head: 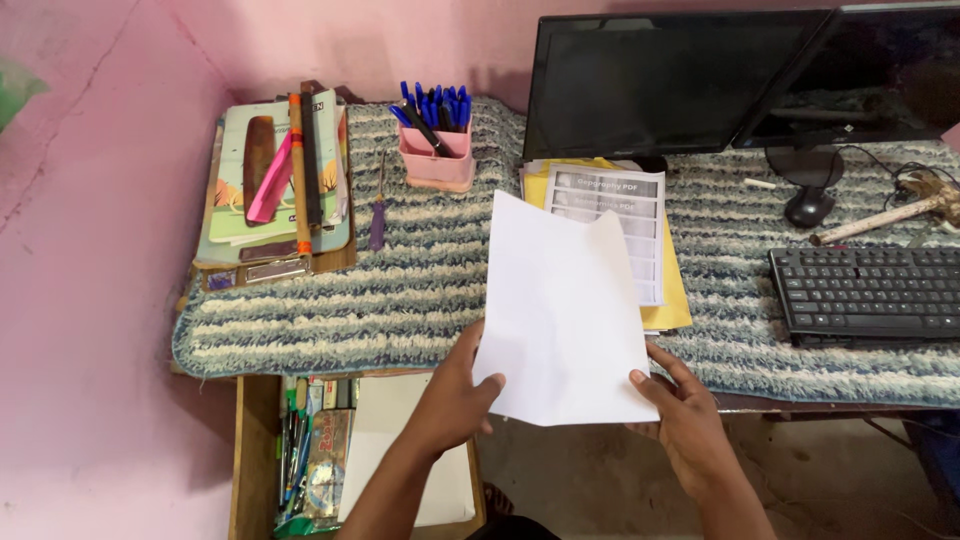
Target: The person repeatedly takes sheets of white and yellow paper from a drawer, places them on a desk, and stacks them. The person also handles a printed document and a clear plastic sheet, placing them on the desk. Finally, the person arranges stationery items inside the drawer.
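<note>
I hold a blank white sheet of paper [562,310] above the desk's front edge. My left hand [455,392] grips its lower left corner, thumb on top. My right hand [680,415] pinches its lower right corner. Behind the sheet lies a printed grey-and-white page [625,220] on top of a yellow folder [672,300], all resting on a blue-and-white striped cloth [400,300] that covers the desk.
An open drawer [255,450] below left holds pens, a packet and white paper [385,440]. On the desk stand a pink pen holder [437,160], a stack of books and clipboard [280,190], a screwdriver [379,215], two monitors [660,80], a mouse [808,207] and a keyboard [868,292].
</note>
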